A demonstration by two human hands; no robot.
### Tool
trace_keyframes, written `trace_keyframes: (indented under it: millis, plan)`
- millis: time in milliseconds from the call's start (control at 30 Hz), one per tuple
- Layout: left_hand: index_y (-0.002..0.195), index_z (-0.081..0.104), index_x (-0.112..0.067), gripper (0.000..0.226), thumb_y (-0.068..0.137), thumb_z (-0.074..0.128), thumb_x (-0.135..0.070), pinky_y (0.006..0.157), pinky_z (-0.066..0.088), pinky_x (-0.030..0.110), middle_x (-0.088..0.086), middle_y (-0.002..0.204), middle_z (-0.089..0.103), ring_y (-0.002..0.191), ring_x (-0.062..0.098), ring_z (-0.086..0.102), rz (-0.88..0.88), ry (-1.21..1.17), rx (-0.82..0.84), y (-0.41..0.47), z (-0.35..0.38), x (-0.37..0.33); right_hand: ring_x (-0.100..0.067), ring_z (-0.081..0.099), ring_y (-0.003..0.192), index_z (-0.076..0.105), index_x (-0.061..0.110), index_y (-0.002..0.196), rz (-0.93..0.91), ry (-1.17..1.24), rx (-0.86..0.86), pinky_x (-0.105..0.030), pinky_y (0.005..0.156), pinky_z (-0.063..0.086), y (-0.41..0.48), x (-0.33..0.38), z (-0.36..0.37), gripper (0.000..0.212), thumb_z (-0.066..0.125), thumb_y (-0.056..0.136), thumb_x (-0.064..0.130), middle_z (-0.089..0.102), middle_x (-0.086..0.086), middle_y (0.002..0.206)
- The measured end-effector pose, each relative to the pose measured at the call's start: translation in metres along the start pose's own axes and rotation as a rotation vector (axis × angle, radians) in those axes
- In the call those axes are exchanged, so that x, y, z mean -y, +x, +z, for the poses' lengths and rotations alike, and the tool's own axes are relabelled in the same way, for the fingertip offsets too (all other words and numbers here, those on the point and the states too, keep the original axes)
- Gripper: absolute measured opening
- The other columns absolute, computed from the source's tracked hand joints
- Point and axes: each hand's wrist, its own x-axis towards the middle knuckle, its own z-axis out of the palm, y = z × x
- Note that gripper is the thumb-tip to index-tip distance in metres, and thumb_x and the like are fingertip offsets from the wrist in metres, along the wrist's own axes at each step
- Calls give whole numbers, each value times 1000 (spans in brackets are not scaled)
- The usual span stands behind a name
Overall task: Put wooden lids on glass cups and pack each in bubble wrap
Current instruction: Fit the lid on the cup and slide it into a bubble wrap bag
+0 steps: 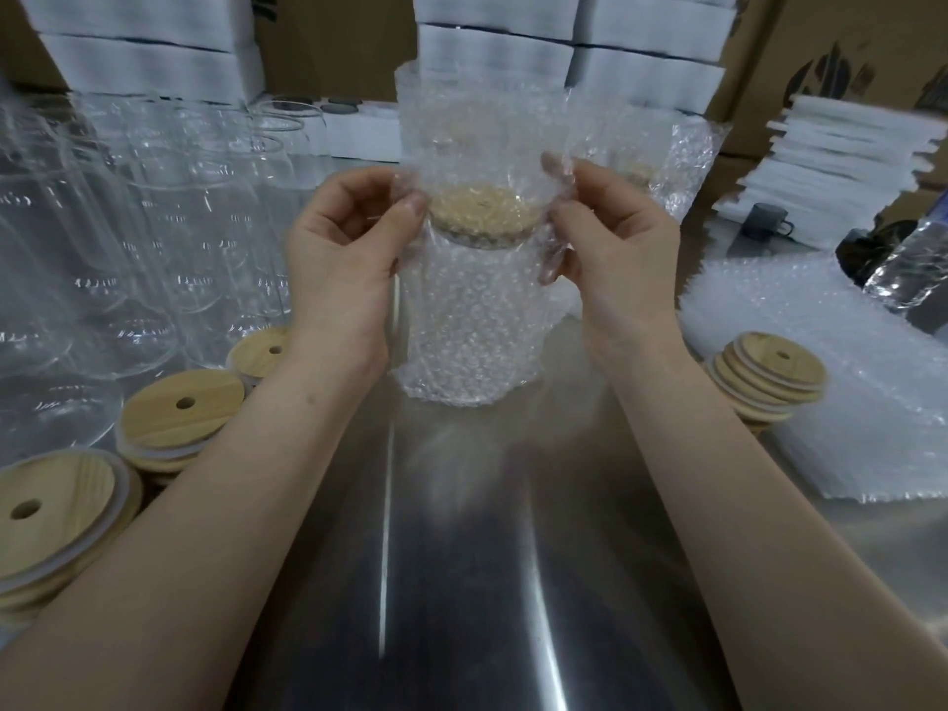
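At frame left bare cups (154,218) stand above lids (179,407), then at centre the left hand (341,254) and right hand (610,248) each pinch the bag (472,320) round a lidded cup (479,218) on the table (461,556), with more lids (769,377) right.

Colours recorded: bubble wrap bag (472,320) clear, regular dot pattern; wooden lid (479,207) seen through it as pale tan; loose lids (184,402) light wood, grain streaks, white rims; glass cups (154,223) colourless; table (461,556) grey; foam stacks (149,59) white; cartons (821,43) brown, dark print.
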Motion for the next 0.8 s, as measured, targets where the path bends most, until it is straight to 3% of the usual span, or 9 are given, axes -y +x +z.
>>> trace_keyframes:
  millis: [100, 267, 333, 567, 800]
  plan:
    - [102, 69, -18, 30, 90, 59, 8, 76, 50, 21, -11, 85, 71, 81, 6, 60, -26, 32, 29, 1, 0, -1, -15, 49, 55, 76, 18, 88, 26, 34, 28, -26, 49, 45, 0, -2, 0, 39, 51, 88, -12, 63, -7, 71]
    - [64, 76, -27, 55, 88, 51, 16, 60, 44, 18, -10, 73, 70, 67, 7, 59, -98, -11, 65, 2, -3, 1, -11, 48, 52, 74, 23, 63, 182, 172, 57, -23, 47, 42, 2, -5, 1, 53, 45, 88, -13, 61, 3, 64]
    - [59, 74, -26, 58, 88, 49, 18, 58, 44, 17, -9, 69, 68, 63, 6, 59, -134, -59, 90, 2, -4, 3, -8, 48, 51, 72, 23, 59, 232, 221, 79, -21, 47, 41, 3, -6, 0, 56, 44, 90, -13, 61, 6, 61]
    - [57, 70, -27, 57, 89, 45, 13, 56, 34, 18, -8, 73, 59, 62, 5, 47, -254, -71, 65, 3, -7, 13, -9, 44, 52, 62, 15, 69, 286, 297, 58, -19, 47, 37, 3, -12, 1, 43, 41, 90, -15, 55, 4, 59]
    - [76, 73, -27, 24, 86, 55, -15, 64, 36, 24, -10, 76, 64, 70, 7, 53, -297, -128, 50, -4, -5, 12, -14, 49, 61, 66, 14, 79, 54, -8, -36, -26, 54, 43, -5, -16, 3, 34, 46, 90, -11, 55, -3, 69]
